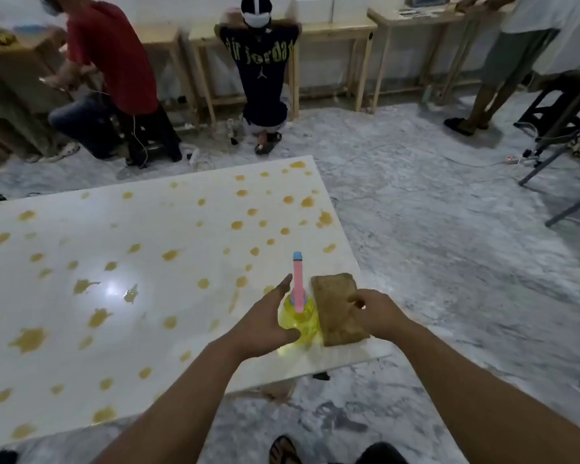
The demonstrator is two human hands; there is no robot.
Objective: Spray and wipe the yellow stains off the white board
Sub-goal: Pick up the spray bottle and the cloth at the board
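A white board (168,262) lies flat and low over a grey marbled floor (432,229), scattered all over with yellow stains (169,255); a bright ceiling light glares off its left-centre. At the board's near right corner stands a spray bottle (298,316) with a clear yellow body and a pink nozzle tipped in blue; just beside it, to the right, lies a brown sponge (337,308), flat on the board. The left hand (270,321) is spread wide with fingers extended, cupped against the bottle's left side, not closed round it; the right hand (374,314) rests on the sponge's right edge with fingers curled loosely, and a firm grip cannot be told. Beyond the board, three other people stand or kneel at wooden tables (332,31) along the far wall.
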